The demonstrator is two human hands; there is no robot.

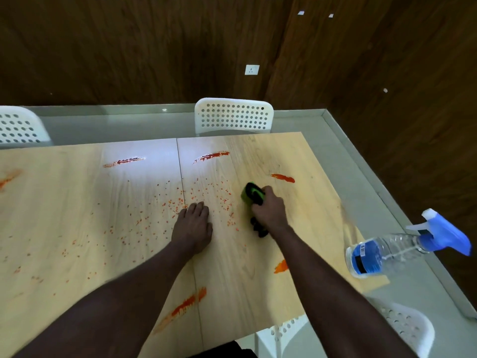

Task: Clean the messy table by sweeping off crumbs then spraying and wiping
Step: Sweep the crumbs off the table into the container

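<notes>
- Brush (252,195), green and black: down on the counter (296,156), right of the middle, just beside the right margin of the crumbs (180,202).
- Held by the right hand (268,208), with fingers (258,206) curled round the body from above and closed on it; a black part visible below the hand.
- Probably light, stiff in the body and soft only at the bristles; bristles hidden under the hand, so not possible to tell.
- Best taken over the top of the body, as here, palm pressing down to keep the bristles flat on the wood. Plastic likely smooth, so better a full grip than a pinch.
- Left hand (193,228): flat on the counter, fingers (198,208) straight and close together, holding nothing, tips among the crumbs.
- Crumbs: small, orange-red, dry-looking, scattered over the middle and the left part. Likely to roll or jump under a fast stroke, so short slow strokes seem safer.
- Red smears (282,177): several, apparently sticky. Probably not to be moved by a brush and likely to dirty the bristles if crossed; better left for the spraying and wiping.
- Spray bottle (382,251): near the right edge, well apart from both hands, clear plastic with a blue trigger head.
</notes>
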